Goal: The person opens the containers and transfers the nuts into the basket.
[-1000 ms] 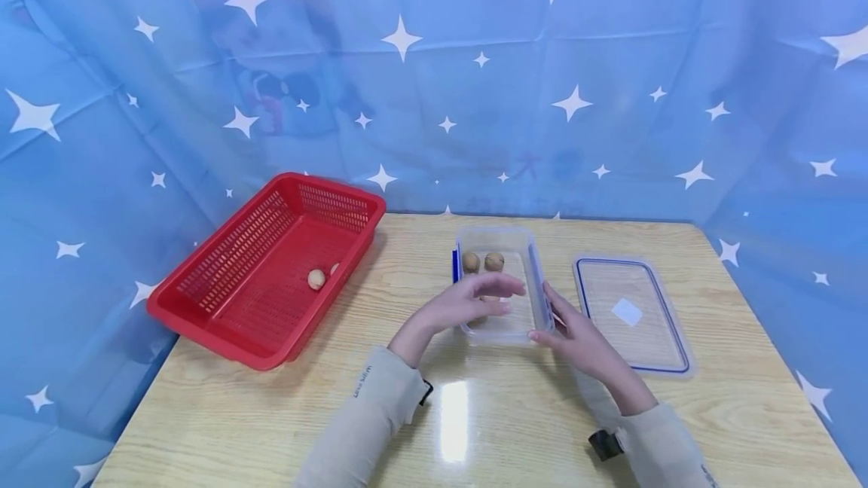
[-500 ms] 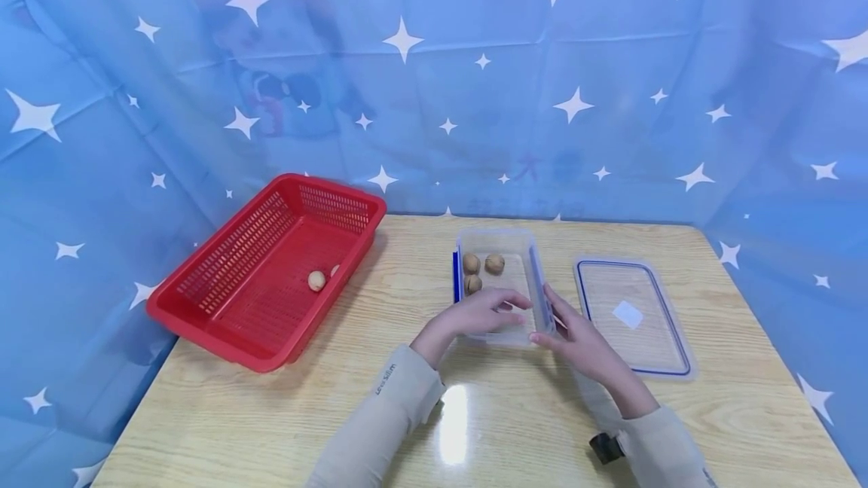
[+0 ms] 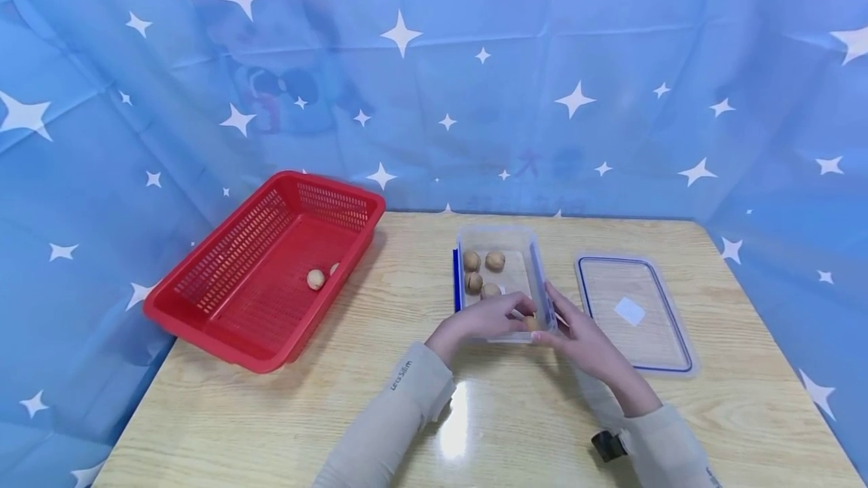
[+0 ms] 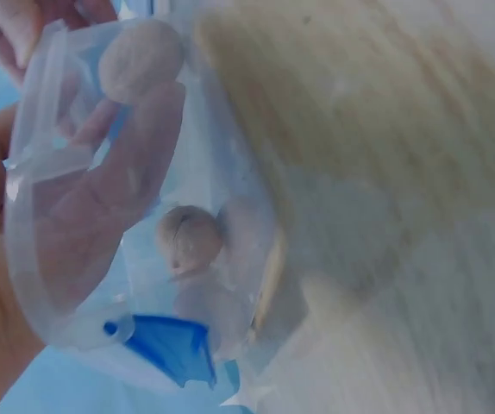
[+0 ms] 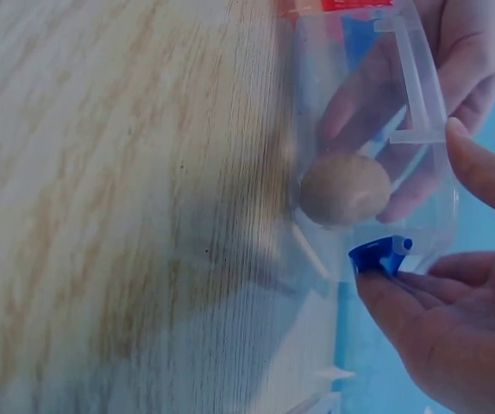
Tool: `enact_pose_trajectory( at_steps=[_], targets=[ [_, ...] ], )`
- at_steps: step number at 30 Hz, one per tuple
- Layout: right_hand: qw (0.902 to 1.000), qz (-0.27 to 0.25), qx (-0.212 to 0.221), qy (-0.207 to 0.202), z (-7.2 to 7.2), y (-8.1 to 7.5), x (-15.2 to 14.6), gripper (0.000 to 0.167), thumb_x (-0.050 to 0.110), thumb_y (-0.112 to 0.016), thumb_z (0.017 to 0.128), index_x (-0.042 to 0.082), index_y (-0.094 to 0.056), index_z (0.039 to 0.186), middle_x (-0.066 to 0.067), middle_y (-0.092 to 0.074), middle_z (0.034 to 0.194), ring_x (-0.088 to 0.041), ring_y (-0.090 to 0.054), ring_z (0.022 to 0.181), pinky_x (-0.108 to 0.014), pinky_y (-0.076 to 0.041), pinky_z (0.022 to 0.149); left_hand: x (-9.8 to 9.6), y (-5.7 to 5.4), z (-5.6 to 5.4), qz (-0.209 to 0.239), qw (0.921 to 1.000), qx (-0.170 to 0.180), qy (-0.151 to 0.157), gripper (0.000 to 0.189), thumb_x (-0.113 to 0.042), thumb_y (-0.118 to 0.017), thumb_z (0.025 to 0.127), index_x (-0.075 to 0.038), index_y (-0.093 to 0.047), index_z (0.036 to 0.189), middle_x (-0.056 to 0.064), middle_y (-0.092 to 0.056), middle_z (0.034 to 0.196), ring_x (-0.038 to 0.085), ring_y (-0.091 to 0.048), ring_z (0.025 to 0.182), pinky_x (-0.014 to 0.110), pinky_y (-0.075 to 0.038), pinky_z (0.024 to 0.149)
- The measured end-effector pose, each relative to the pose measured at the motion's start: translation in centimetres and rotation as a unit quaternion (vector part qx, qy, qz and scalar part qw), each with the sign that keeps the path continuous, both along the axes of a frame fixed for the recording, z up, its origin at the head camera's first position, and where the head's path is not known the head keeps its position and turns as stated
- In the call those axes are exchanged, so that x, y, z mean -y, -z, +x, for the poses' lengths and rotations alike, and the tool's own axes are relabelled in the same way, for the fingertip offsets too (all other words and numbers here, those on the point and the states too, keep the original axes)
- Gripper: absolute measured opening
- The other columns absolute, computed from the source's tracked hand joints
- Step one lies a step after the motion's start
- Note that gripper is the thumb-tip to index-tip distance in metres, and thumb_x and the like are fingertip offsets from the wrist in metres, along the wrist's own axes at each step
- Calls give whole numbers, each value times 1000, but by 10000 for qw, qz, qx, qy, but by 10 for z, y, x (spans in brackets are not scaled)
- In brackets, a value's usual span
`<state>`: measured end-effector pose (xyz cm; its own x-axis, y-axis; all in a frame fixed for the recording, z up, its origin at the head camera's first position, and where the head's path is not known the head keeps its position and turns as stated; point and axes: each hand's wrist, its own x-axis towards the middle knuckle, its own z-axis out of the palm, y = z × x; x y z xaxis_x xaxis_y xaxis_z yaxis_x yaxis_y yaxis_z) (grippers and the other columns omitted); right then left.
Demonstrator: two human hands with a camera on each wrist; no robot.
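Observation:
My left hand (image 3: 493,316) reaches inside a clear plastic food container (image 3: 518,247), at its near right corner. Thumb and fingers are around a walnut (image 3: 532,322), which shows through the wall in the right wrist view as a round brown nut (image 5: 345,189). Part of this grip is hidden behind the plastic. My right hand (image 3: 585,339) holds the container's right side, with the thumb at the rim and fingers by a blue clip (image 5: 379,254). Several other walnuts (image 3: 495,260) lie toward the left and far parts of the container.
Left on the wooden table (image 3: 380,413) stands a red plastic basket (image 3: 264,326) with two walnuts (image 3: 315,279) visible. A clear lid with a blue seal (image 3: 634,341) lies right of the container. A blue star-printed cloth (image 3: 434,96) hangs behind.
My left hand has moved right and toward the near right corner, uncovering walnuts on the left. A walnut now shows at its fingers. My right hand keeps its place on the container.

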<state>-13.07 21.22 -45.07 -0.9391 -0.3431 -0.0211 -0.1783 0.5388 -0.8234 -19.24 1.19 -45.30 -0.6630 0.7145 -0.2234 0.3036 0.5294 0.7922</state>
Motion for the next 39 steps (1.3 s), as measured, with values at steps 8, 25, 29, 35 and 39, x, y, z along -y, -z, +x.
enact_pose_trajectory(
  at_steps=[8, 25, 29, 35, 39],
  targets=[
    [10000, 16, 10, -21, 0, -1, 0, 89, 19, -68, 95, -6, -10, 157, -37, -12, 160, -57, -28, 141, -55, -36, 109, -8, 5, -2, 216, 9958, 558, -693, 39, -13, -69, 93, -9, -59, 130, 8, -67, 127, 19, -65, 117, 23, -50, 99],
    [9999, 62, 107, 10, -3, 1, -2, 90, 22, -68, 95, -4, -9, 157, -34, -13, 161, -55, -27, 143, -56, -34, 111, -13, 9, -3, 669, 9880, 575, -1266, 17, -13, -75, 88, -11, -74, 105, 0, -74, 103, 4, -64, 91, 15, -50, 82],
    [9999, 79, 108, 10, -3, 2, -2, 89, 21, -68, 95, -4, -9, 157, -34, -13, 161, -55, -26, 144, -57, -34, 111, -13, 9, -3, 660, 9887, 570, -1220, 12, -12, -75, 88, -12, -76, 100, -2, -75, 101, 0, -63, 90, 14, -50, 80],
    [9999, 26, 112, -34, -3, 0, -1, 90, 22, -68, 95, -5, -9, 157, -35, -11, 161, -57, -26, 142, -57, -34, 111, -16, 6, -2, 240, 9912, 409, -1240, 22, -11, -75, 87, -9, -74, 109, 3, -75, 110, 9, -67, 99, 15, -50, 86],
    [9999, 32, 155, -21, -2, -1, -1, 90, 22, -67, 95, -4, -8, 158, -35, -11, 161, -57, -25, 142, -58, -33, 111, -18, 5, -2, -62, 9925, 293, -1185, 27, -12, -75, 88, -7, -73, 114, 4, -75, 113, 13, -69, 102, 16, -51, 89]
  ],
)
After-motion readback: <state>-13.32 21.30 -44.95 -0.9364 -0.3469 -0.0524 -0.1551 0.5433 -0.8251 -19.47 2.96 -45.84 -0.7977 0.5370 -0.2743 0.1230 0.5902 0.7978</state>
